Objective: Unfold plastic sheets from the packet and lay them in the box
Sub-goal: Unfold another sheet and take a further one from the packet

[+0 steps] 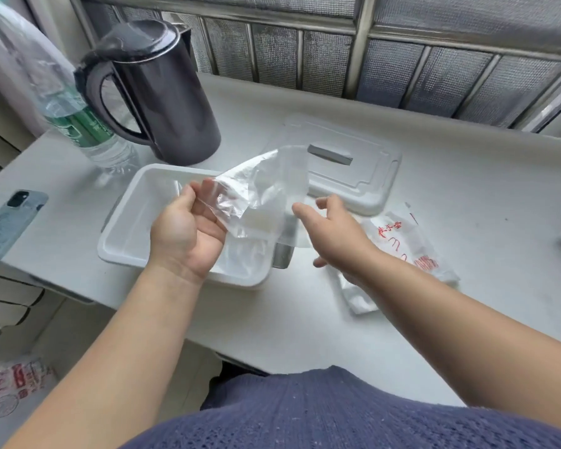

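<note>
Head view: left hand [188, 228] pinches a crinkled clear plastic sheet [266, 189] above the white rectangular plastic box [133, 228]. Right hand [334, 231] spreads open beside it, holding nothing.

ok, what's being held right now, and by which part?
A clear plastic sheet: the left hand grips its left end. The right hand is at its right edge; a pinch there cannot be told.

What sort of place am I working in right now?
Likely a home or dorm room: a white counter under a barred window, with an electric kettle, water bottle and phone on it.
</note>
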